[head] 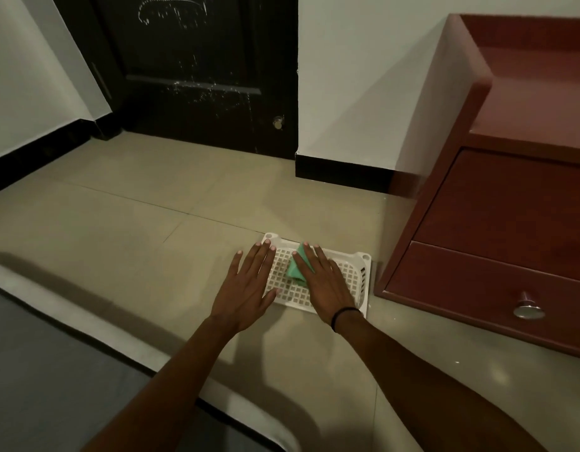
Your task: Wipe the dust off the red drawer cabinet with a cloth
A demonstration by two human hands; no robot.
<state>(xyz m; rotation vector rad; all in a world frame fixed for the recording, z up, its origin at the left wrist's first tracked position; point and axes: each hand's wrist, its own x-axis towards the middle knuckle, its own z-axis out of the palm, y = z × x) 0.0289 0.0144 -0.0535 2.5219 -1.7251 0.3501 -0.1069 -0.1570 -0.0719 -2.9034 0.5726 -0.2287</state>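
A red drawer cabinet (pixel 497 197) stands on the floor at the right, with two drawer fronts and a round metal knob (pixel 528 308) on the lower one. Left of it a white perforated plastic basket (pixel 357 282) lies on the tiles with a folded green cloth (pixel 295 270) in it. My left hand (pixel 249 285) hovers flat over the basket's left end, fingers spread and holding nothing. My right hand (pixel 324 282) is spread flat over the basket, partly covering the cloth; whether it touches the cloth is unclear. A black band circles my right wrist.
A dark door (pixel 197 70) with white scratches stands at the back, with white walls and black skirting on both sides. Beige floor tiles (pixel 119 230) stretch left of the basket. A grey mattress edge (pixel 37 353) fills the lower left corner.
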